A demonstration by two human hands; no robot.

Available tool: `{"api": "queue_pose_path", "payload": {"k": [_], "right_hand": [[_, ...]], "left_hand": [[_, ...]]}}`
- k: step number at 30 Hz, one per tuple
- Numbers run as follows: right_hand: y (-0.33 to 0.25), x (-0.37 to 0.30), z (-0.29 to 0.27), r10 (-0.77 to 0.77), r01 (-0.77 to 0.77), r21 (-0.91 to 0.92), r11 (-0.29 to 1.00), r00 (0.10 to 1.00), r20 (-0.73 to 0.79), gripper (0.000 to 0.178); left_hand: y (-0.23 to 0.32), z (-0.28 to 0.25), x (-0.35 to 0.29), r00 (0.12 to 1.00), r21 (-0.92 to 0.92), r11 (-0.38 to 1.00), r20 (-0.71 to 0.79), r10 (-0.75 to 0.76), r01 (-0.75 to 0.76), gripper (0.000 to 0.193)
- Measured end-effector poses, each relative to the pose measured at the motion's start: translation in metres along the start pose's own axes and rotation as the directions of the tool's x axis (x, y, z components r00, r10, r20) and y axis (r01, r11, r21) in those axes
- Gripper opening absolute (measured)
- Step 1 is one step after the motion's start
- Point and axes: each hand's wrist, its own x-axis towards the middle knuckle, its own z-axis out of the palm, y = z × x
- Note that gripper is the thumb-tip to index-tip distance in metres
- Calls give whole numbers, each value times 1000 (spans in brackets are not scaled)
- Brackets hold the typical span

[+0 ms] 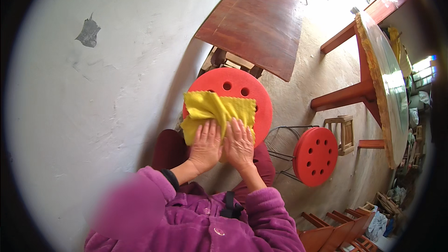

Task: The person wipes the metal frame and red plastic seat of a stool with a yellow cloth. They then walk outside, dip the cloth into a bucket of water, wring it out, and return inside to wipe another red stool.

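A yellow cloth (205, 104) with a scalloped edge lies rumpled over the near part of a round red stool seat (262, 98). Two round holes show in the seat beyond the cloth; others are covered. My left hand (205, 145) rests flat on the cloth, fingers stretched toward the far side. Beside it, my right hand (239, 146) also lies flat, with its fingers extended on the cloth. Both hands press from above and neither grips the fabric. The stool stands between my knees, and its legs are hidden.
Close on the left is a white wall (116, 98). Beyond the stool stands a reddish-brown wooden table (256, 23). To the right are another red stool (316, 157) tipped on its side, a small wooden stool (346, 135) and a large tabletop (382, 84) on edge.
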Motion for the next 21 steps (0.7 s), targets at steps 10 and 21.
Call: {"api": "queue_pose_path", "payload": {"k": [10, 21], "right_hand": [[73, 39, 12, 394, -398, -3, 917, 909, -137, 57], [52, 197, 49, 273, -309, -175, 935, 940, -206, 53]], "left_hand": [[6, 22, 140, 904, -69, 916, -202, 376, -396, 53], [-99, 15, 195, 972, -10, 999, -230, 47, -51, 56]]}}
